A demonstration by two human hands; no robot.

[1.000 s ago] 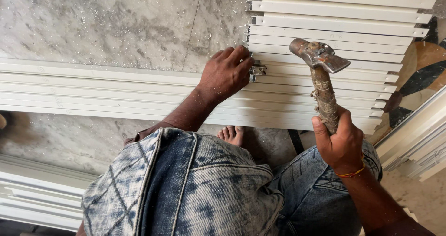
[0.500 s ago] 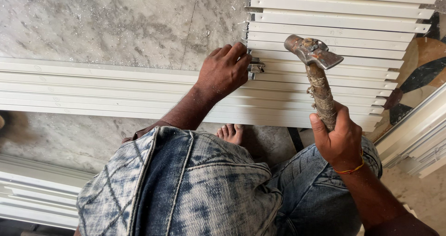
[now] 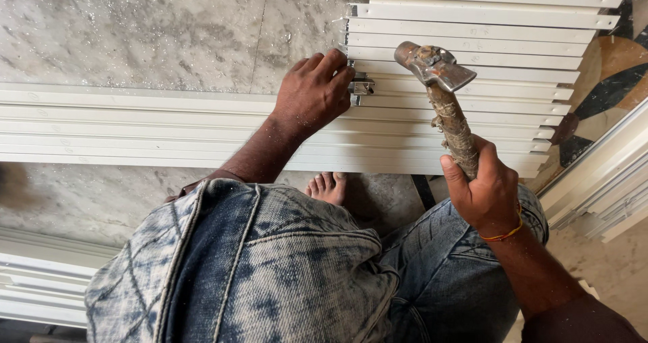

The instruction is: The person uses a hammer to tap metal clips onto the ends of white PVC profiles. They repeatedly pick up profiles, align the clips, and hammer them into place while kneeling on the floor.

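left hand [image 3: 312,95]: I see it palm down on the long white profile strips [image 3: 135,124], fingers curled, fingertips pressed against a small metal bracket [image 3: 361,87]. Whether it actually pinches the bracket, I can't tell.
right hand [image 3: 484,191]: fist closed round the lower handle of the hammer [image 3: 442,97]; orange band at the wrist.
hammer: head raised, above the slatted white panel [image 3: 472,39], just right of the bracket, not touching it. Handle rough, wrapped in something fibrous; head rusty.
metal bracket: sits at the left end of the slatted panel, where that panel meets the long strips.
long strips: run from the floor's left edge across to the right, under the panel.
floor: grey marble [image 3: 135,26], dusty; coloured inlay near the right edge.
other: bare foot [image 3: 327,186] on the floor just below the strips; my view is over bleached denim knees [image 3: 256,269]. More white profiles lie at the lower left corner and right edge.
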